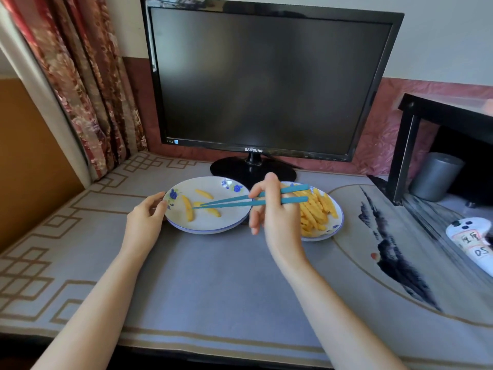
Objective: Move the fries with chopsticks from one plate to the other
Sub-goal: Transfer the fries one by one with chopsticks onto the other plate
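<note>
Dropping step, likely: right hand (269, 206) grips teal plastic chopsticks (240, 201), tips slightly parted over few yellow fries (188, 208) on white blue-flowered plate (208, 231); left hand (145, 217) holds its rim. Fry pile (314, 209) waits on matching right plate (330, 233) near desk's back edge. Next: swing back, pinch one.

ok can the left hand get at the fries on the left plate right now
Probably yes: the left hand holds the left plate by its rim, and the fries lie bare beyond its fingers. Only the chopsticks in the right hand cross above them.
</note>
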